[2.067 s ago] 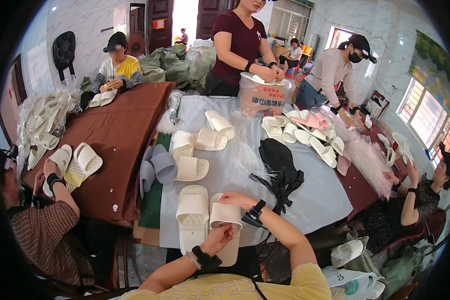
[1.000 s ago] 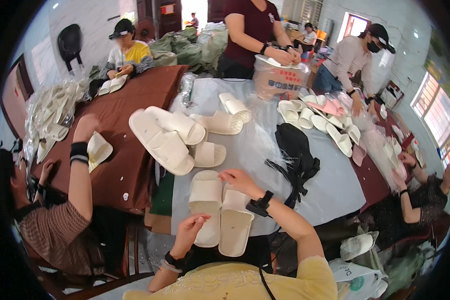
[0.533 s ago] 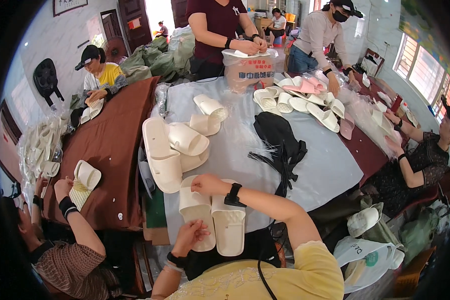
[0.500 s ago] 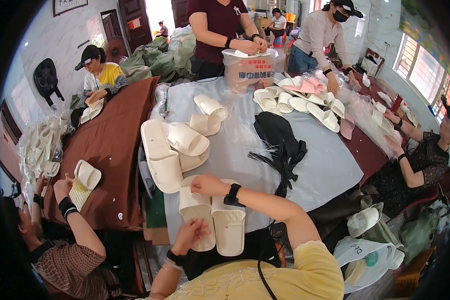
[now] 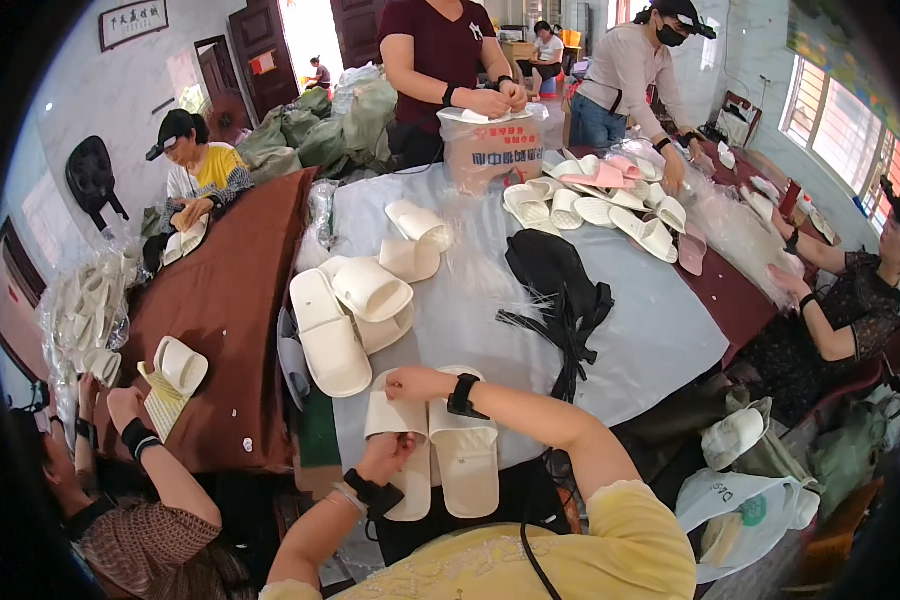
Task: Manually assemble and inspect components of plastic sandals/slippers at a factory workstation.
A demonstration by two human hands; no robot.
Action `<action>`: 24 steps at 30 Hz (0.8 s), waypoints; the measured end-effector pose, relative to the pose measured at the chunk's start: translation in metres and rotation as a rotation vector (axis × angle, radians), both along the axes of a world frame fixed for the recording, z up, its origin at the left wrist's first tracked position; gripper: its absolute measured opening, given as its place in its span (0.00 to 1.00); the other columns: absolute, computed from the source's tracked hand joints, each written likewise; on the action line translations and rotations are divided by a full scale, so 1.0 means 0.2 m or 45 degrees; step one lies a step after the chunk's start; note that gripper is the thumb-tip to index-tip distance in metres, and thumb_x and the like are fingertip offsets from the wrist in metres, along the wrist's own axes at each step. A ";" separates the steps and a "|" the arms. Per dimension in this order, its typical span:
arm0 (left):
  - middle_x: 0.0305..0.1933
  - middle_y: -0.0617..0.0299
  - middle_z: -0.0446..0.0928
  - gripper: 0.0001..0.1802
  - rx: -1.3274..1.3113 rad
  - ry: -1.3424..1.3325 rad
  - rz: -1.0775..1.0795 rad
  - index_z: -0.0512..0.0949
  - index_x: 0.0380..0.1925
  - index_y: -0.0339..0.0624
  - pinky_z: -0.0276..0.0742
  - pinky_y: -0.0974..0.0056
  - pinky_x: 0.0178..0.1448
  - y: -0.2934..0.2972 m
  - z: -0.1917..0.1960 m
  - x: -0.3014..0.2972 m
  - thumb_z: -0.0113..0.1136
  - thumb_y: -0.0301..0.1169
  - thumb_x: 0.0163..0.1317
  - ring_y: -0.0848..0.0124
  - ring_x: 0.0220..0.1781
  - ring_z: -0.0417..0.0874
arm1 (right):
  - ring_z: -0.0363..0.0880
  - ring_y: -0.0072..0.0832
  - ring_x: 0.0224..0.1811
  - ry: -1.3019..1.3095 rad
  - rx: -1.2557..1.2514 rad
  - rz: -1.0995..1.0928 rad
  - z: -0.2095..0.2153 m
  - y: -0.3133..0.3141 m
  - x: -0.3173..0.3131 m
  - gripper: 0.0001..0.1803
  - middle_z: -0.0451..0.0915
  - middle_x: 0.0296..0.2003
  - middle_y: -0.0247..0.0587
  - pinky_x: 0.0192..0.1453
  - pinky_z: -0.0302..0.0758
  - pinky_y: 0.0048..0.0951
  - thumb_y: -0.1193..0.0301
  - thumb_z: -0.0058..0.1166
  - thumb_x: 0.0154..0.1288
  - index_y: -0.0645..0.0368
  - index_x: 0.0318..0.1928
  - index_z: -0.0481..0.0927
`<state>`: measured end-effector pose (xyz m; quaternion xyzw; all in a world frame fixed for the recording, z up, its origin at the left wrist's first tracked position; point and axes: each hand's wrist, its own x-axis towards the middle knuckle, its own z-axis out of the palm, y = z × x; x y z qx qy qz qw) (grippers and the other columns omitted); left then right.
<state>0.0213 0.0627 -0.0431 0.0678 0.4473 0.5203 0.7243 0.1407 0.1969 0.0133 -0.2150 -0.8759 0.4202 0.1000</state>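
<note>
Two cream slippers, a left one [image 5: 410, 492] and a right one [image 5: 468, 470], lie side by side at the table's near edge, straps away from me. My left hand [image 5: 385, 458] is at the strap opening of the left slipper, its fingers curled in. Whether they hold anything is hidden. My right hand [image 5: 420, 385] reaches across from the right over the far end of the same slipper. Its fingertips are pressed together at the strap's far edge; anything between them is too small to make out.
Further cream slippers [image 5: 328, 335] lie just beyond, on the grey sheet [image 5: 640, 330]. A black bag [image 5: 555, 275] rests mid-table. Cream and pink slippers [image 5: 610, 172] are heaped at the far right. Co-workers sit or stand around; a white plastic bag [image 5: 745, 515] is at lower right.
My left hand has moved up from the slipper's footbed to its strap opening, and its fingers have curled. My right hand stays at the strap's far edge. The view has shifted slightly.
</note>
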 end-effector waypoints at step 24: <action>0.33 0.63 0.73 0.06 0.189 0.167 0.053 0.70 0.37 0.41 0.74 0.70 0.36 0.02 0.03 0.06 0.42 0.26 0.65 0.74 0.32 0.75 | 0.78 0.30 0.27 0.429 -0.119 -0.658 -0.01 0.15 0.08 0.15 0.80 0.24 0.43 0.34 0.72 0.29 0.61 0.51 0.56 0.60 0.33 0.82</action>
